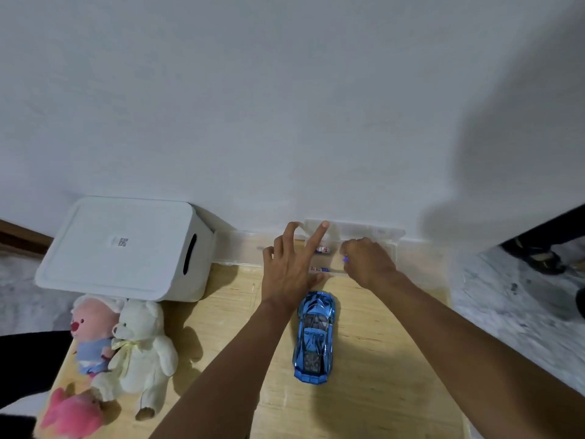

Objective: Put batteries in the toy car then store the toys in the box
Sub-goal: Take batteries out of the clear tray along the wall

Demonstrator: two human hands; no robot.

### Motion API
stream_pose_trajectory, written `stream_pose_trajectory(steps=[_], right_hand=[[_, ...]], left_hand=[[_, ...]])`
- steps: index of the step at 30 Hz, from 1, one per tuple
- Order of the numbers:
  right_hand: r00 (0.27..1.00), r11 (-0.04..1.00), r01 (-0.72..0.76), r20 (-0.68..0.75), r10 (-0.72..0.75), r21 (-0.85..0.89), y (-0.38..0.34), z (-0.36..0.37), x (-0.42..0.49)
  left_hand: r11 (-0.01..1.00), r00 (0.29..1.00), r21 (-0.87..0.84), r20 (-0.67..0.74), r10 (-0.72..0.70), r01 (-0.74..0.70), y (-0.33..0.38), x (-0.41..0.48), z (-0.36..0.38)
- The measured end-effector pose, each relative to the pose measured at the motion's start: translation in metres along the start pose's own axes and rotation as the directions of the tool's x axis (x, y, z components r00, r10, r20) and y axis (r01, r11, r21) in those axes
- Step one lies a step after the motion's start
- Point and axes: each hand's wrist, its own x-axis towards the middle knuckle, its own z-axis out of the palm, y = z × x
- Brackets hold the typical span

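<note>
A shiny blue toy car stands on the wooden table, nose toward the wall. Beyond it, against the wall, lies a clear plastic case with its lid up. Two batteries with red, white and blue labels lie inside it. My left hand rests on the case's left part with fingers spread and straight. My right hand is curled inside the case and pinches a small blue-tipped battery. A white storage box with its lid on sits at the back left.
Soft toys lie at the front left: a cream teddy bear, a pink-faced plush and a pink plush. A grey marbled floor shows on both sides of the table. Someone's sandalled foot stands at the far right.
</note>
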Motion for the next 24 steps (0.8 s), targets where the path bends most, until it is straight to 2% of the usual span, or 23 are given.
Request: stream_pose_trajectory(steps=[4,6,11,16,20,24], right_hand=[[0.994,0.980,0.063,0.078,-0.079,0.191,-0.012,-0.002,-0.001],[0.990,0.980,0.118,0.063,-0.129,0.163,-0.016,-0.001,-0.002],[0.975,0.976,0.206,-0.076,-0.211,-0.069,-0.019,0.003,0.008],[0.967,0.961,0.208,-0.110,-0.231,-0.183,-0.026,0.005,0.011],[0.964,0.952,0.238,-0.072,-0.256,-0.191,-0.025,0.005,0.011],[0.959,0.957,0.274,-0.049,-0.279,-0.095,-0.014,-0.001,0.007]], left_hand=[[1.000,1.000,0.018,0.015,-0.003,0.003,0.000,0.000,0.001],[1.000,1.000,0.028,0.005,0.000,-0.001,0.000,0.000,0.000],[0.999,1.000,0.032,0.002,0.005,-0.005,-0.001,0.001,0.000],[1.000,1.000,0.026,0.007,-0.001,0.001,-0.001,0.001,0.003],[0.999,1.000,0.040,0.020,0.003,-0.003,-0.002,-0.001,0.003],[0.999,1.000,0.043,0.007,0.004,-0.004,-0.002,-0.001,0.002]])
